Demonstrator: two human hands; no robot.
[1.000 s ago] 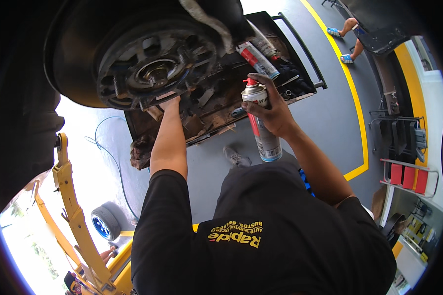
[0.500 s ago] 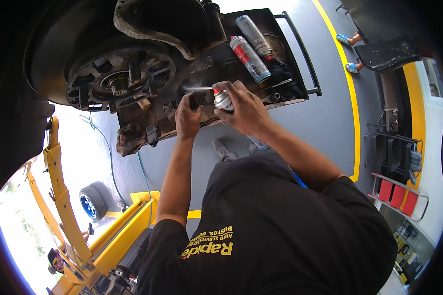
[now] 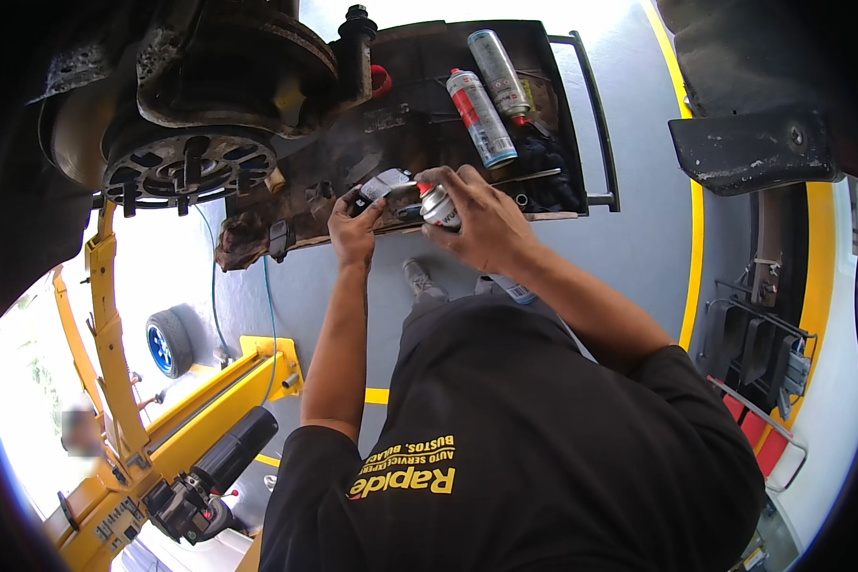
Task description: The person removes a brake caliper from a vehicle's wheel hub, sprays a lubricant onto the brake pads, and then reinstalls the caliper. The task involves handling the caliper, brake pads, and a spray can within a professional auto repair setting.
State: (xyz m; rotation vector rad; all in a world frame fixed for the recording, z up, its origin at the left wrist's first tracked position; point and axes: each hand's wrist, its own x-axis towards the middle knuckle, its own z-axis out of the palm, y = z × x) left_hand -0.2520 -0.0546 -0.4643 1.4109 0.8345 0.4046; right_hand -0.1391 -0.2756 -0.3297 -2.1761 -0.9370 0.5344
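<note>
Now the right hand (image 3: 489, 221) curls tight round a spray can (image 3: 439, 205); at its ten o'clock, the left hand (image 3: 355, 229) pinches a small grey part (image 3: 386, 183). Two more cans (image 3: 482, 119) lie on the worktop (image 3: 415, 62), one o'clock.

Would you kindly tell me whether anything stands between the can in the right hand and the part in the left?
Nothing solid that I can see: the spray can in the right hand faces the greyish part in the left hand. The red-and-silver can lies beyond, out of that line.
</note>
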